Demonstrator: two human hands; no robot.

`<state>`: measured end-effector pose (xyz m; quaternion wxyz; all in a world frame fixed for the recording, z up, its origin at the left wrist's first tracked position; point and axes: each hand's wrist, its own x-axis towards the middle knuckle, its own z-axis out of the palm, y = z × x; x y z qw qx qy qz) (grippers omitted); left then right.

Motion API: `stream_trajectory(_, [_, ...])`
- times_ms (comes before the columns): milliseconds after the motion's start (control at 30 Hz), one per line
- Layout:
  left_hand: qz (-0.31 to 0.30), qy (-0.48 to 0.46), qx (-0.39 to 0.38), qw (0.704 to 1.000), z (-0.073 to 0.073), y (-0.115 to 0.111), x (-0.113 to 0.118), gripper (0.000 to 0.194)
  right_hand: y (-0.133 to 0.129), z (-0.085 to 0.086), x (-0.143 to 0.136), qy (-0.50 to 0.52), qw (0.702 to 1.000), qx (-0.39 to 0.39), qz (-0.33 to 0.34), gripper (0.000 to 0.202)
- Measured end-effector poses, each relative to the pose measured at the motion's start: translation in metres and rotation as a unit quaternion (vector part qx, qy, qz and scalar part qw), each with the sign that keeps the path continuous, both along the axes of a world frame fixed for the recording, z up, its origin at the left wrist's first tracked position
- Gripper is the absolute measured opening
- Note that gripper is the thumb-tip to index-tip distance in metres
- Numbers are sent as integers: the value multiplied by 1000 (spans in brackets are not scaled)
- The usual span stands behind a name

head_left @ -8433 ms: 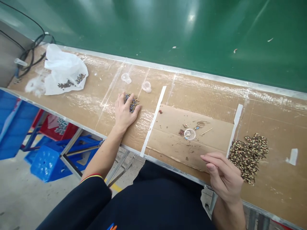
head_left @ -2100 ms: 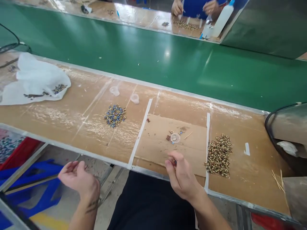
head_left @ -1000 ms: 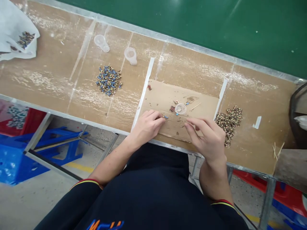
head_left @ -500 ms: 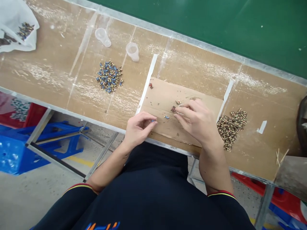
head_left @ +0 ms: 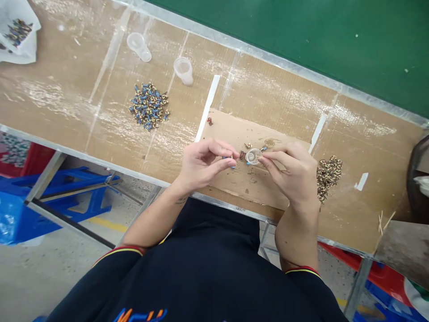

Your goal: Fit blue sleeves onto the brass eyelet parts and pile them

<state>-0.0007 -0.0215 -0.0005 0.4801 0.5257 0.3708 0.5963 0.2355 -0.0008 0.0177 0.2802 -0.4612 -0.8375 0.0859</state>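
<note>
My left hand [head_left: 208,164] is closed in a pinch on a small blue figurine piece [head_left: 228,157], held above the cardboard sheet [head_left: 228,129]. Just right of its fingertips sits a small clear cup [head_left: 254,156]. At the cup's right rim, the thumb and fingers of my right hand [head_left: 290,170] are pressed together; what they hold is too small to make out. A dark reddish piece [head_left: 241,155] lies left of the cup, and a tan-and-dark piece [head_left: 248,146] is behind it. Another small piece [head_left: 264,148] rests near the cup's upper right.
Blue-and-tan pieces form a pile [head_left: 149,106] to the left. A tan-and-brown pile [head_left: 329,176] lies right of the cardboard. Two translucent cups, one here [head_left: 183,70], lie at the back. Thin sticks [head_left: 382,222] are near the right front edge. A white bag [head_left: 31,42] holds more pieces.
My left hand has moved right and slightly up with the blue piece, close to the right hand. My right hand has shifted slightly right, and the clear cup shows beside its fingertips.
</note>
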Motion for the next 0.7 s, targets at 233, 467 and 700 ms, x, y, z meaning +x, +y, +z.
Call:
stream_trajectory(233, [43,20,41,998,-27,28,10,26,2,-9,-11,45,998,35,-8,23])
stream_trajectory(467, [38,97,69,992,-32,23,6,19,3,-8,-10,76,997,8,-3,19])
stream_trajectory(700, [23,114,27,993,-34,17,8,22,3,-7,-12,84,996,-1,-6,16])
